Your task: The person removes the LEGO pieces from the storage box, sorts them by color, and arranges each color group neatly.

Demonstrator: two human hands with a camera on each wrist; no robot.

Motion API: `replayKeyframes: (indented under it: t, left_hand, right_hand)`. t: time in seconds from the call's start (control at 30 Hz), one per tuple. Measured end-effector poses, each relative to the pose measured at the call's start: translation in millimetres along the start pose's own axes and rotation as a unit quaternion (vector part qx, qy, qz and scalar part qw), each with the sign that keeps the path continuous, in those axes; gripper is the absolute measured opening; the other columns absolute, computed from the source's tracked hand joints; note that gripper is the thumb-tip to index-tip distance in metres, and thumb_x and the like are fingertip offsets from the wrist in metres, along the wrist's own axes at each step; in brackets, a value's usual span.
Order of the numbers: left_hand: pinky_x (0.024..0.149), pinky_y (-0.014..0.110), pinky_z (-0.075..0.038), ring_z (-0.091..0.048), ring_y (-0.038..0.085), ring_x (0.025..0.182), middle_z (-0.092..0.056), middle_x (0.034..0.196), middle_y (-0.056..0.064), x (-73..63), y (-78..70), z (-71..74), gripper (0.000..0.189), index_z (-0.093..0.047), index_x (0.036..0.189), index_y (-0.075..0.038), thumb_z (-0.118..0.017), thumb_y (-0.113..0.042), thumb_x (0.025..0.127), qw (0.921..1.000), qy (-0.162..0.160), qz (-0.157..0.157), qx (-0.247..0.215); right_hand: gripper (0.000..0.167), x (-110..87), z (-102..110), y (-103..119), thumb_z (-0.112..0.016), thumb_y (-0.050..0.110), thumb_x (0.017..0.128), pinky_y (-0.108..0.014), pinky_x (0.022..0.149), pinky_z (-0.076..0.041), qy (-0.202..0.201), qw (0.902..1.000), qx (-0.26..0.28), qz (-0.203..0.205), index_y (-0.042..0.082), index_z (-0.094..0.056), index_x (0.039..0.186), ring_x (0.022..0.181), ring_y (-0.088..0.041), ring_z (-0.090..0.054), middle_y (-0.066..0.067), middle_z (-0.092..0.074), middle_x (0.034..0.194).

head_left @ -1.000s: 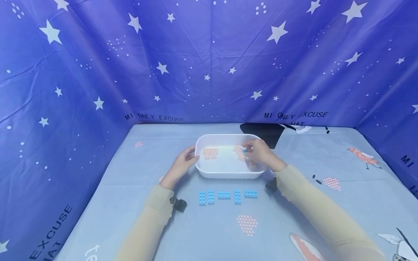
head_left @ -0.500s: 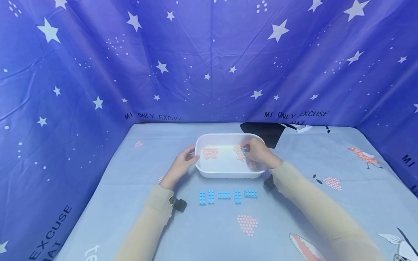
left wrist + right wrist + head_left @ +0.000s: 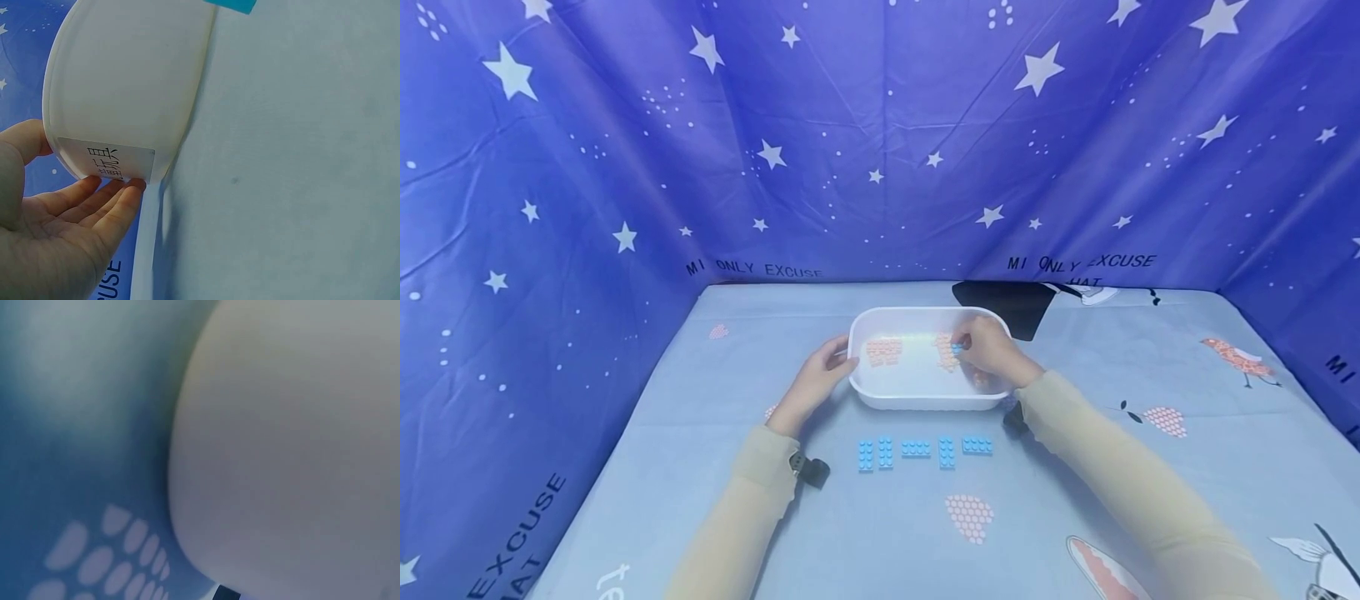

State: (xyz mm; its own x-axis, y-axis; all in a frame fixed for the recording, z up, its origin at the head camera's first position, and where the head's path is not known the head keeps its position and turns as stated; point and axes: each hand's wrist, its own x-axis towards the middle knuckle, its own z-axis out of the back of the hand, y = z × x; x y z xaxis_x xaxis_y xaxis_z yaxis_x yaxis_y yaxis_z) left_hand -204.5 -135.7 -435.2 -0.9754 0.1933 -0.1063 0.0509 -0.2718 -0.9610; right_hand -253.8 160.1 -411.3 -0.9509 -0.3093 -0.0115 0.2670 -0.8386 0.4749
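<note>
A white plastic tub (image 3: pixel 910 402) stands on the cloth-covered table. My left hand (image 3: pixel 822 372) grips its left end; in the left wrist view the thumb is at the rim and the fingertips are against the labelled end wall (image 3: pixel 106 159). Inside the tub, at its right side, my right hand (image 3: pixel 992 346) pinches a small blue building brick (image 3: pixel 957 348) between thumb and fingers. Small orange pieces (image 3: pixel 883 352) lie in a left group, and more orange pieces (image 3: pixel 945 353) lie right under the pinched brick. The right wrist view shows only the tub's outer wall (image 3: pixel 281 450), without the hand.
Several blue bricks (image 3: pixel 916 449) form a row in front of the tub, some lengthwise and some crosswise. A patterned pale blue cloth (image 3: pixel 880 533) covers the table. Star-printed blue curtains (image 3: pixel 880 125) enclose the back and sides.
My right hand has shifted slightly left inside the tub with the blue brick, whose blue shows more now. The left hand and the row of bricks have stayed put.
</note>
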Motion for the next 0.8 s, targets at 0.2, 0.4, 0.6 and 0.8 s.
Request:
replayKeyframes:
  t: [0.2, 0.4, 0.6, 0.8]
  left_hand:
    - [0.113, 0.054, -0.035, -0.044, 0.034, 0.136, -0.040, 0.152, 0.011, -0.6, -0.3, -0.7, 0.055, -0.040, 0.147, -0.012, -0.058, -0.024, 0.097, 1.0000, -0.006, 0.000, 0.006]
    - [0.113, 0.053, -0.036, -0.044, 0.034, 0.136, -0.040, 0.152, 0.011, -1.8, -1.1, -0.6, 0.054, -0.040, 0.147, -0.011, -0.058, -0.022, 0.097, 1.0000, -0.008, -0.002, 0.004]
    - [0.114, 0.053, -0.034, -0.044, 0.034, 0.136, -0.040, 0.152, 0.012, -2.6, -2.4, -1.1, 0.054, -0.040, 0.147, -0.011, -0.058, -0.023, 0.097, 1.0000, -0.007, 0.002, 0.005]
    - [0.114, 0.053, -0.034, -0.044, 0.034, 0.136, -0.042, 0.151, 0.011, -1.7, -2.5, -1.7, 0.054, -0.041, 0.146, -0.012, -0.058, -0.023, 0.097, 0.9999, -0.009, 0.004, 0.005]
  right_hand:
    - [0.022, 0.7, -1.4, 0.7, -0.071, -0.003, 0.076, -0.041, 0.083, -0.053, 0.005, 0.9998, 0.014, -0.014, -0.002, -0.073, 0.098, 0.082, -0.025, -0.060, -0.015, -0.069, 0.091]
    - [0.021, 0.6, -2.5, 2.3, -0.072, 0.000, 0.078, -0.041, 0.086, -0.053, 0.004, 0.9996, 0.017, -0.024, -0.001, -0.073, 0.099, 0.084, -0.025, -0.060, -0.015, -0.069, 0.096]
    - [0.021, -0.8, -2.3, 2.5, -0.072, -0.001, 0.077, -0.043, 0.089, -0.052, -0.002, 0.9993, 0.031, -0.022, 0.000, -0.073, 0.098, 0.086, -0.026, -0.061, -0.015, -0.070, 0.095]
    - [0.022, -2.1, -0.7, 2.9, -0.072, 0.000, 0.079, -0.040, 0.086, -0.052, -0.001, 0.9974, 0.062, -0.036, 0.000, -0.072, 0.101, 0.087, -0.026, -0.059, -0.015, -0.068, 0.097]
